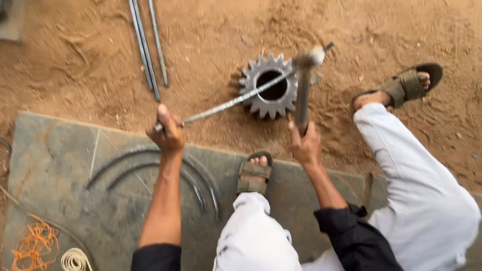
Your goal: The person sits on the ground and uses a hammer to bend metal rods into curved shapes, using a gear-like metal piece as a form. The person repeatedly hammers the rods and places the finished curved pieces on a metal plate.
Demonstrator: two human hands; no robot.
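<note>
Hands (168, 131) gripping rod (231, 102), hammer (303, 95), gear (268, 86)

No packages, labels, signs or screens in view.

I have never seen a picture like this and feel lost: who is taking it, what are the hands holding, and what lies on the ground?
The one picture comes from a camera worn on a person's head, looking down at their own arms and sandalled feet. The left hand grips one end of a thin metal rod laid across a large toothed gear on the sandy ground. The right hand holds a hammer, blurred with motion. Straight rods lie in the sand; curved bars rest on a stone slab.
</note>
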